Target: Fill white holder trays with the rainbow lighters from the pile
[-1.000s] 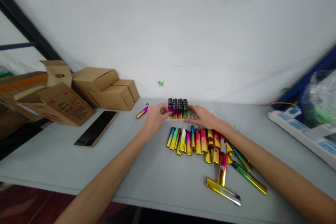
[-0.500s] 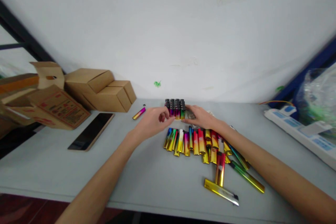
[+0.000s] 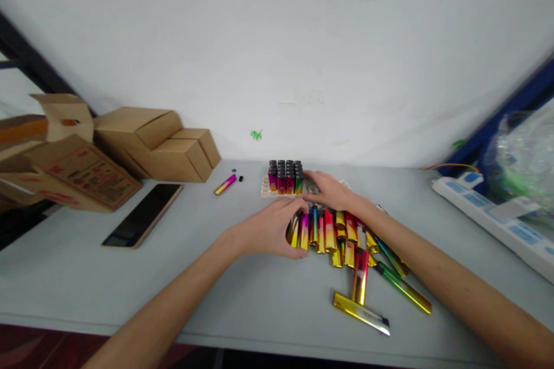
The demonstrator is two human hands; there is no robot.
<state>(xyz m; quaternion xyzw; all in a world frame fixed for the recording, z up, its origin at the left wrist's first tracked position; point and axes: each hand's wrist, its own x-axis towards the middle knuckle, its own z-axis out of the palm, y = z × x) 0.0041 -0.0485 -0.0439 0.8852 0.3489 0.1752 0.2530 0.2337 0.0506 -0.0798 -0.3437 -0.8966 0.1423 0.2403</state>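
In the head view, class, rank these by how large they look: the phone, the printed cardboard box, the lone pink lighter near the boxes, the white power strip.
1. Printed box and power strip: similar, and both are cut off by the frame, so unranked.
2. Phone.
3. Pink lighter.

Red print on the cardboard box (image 3: 82,176), too blurred to read

Shiny rainbow lighters (image 3: 341,236) lie flat, bunched on the table.

Left hand (image 3: 270,229) on loose lighters (image 3: 333,233) (right hand (image 3: 329,190) beside upright lighter block (image 3: 285,176)).
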